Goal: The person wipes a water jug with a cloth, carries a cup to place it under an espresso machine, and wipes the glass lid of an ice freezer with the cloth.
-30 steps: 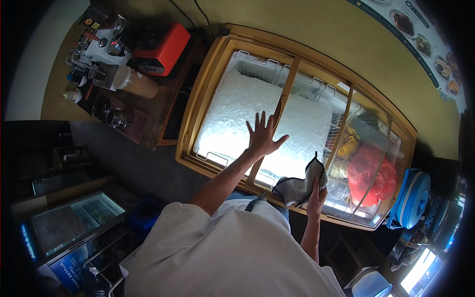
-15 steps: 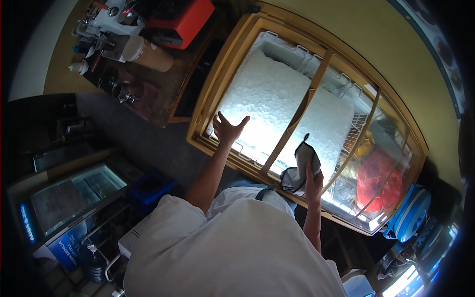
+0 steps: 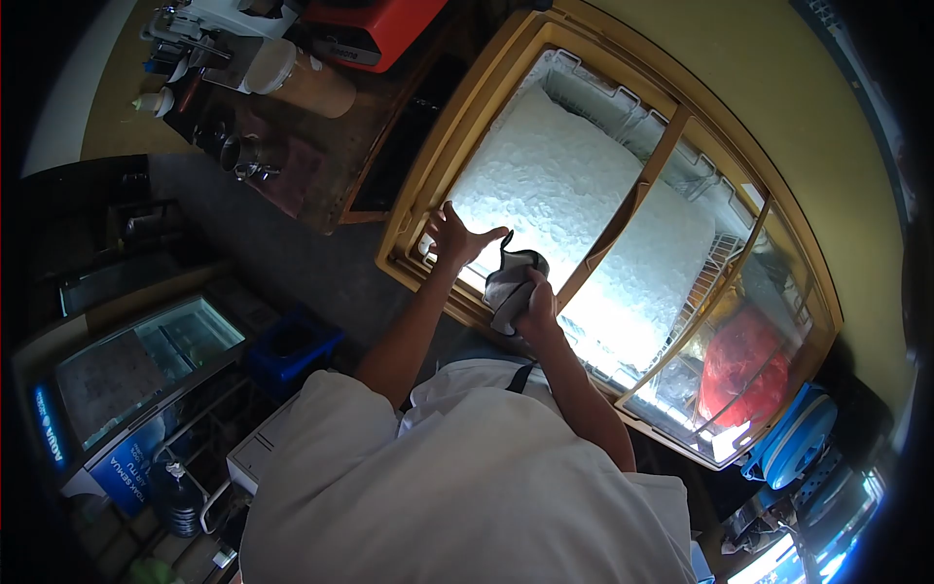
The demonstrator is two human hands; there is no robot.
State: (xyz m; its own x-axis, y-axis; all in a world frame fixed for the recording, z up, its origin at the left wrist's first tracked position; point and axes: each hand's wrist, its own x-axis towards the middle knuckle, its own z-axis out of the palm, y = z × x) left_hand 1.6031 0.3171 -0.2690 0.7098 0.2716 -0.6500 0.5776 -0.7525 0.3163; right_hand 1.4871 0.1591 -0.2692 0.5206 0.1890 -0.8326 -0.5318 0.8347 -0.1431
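My left hand (image 3: 455,238) is open, thumb and fingers spread, above the near left rim of a chest freezer (image 3: 413,200) with a yellow-brown frame. It holds nothing. My right hand (image 3: 541,310) grips a grey cloth (image 3: 512,282) with dark edging and a small dark loop at its top. The cloth hangs bunched in front of the bright freezer interior, its loop close to my left thumb. White, frosty ice (image 3: 545,165) fills much of the freezer. A brown bar (image 3: 623,214) crosses the top.
Under the glass at the right lies a red plastic bag (image 3: 744,365). A wooden table (image 3: 365,127) at the upper left carries a red machine (image 3: 375,29) and a lidded tan container (image 3: 306,83). A blue crate (image 3: 292,346) and a glass-topped cooler (image 3: 146,370) stand at the left.
My right hand has carried the grey cloth leftward, away from the dividing bar and close to my left hand. My left hand stays spread near the rim. The view has shifted slightly.
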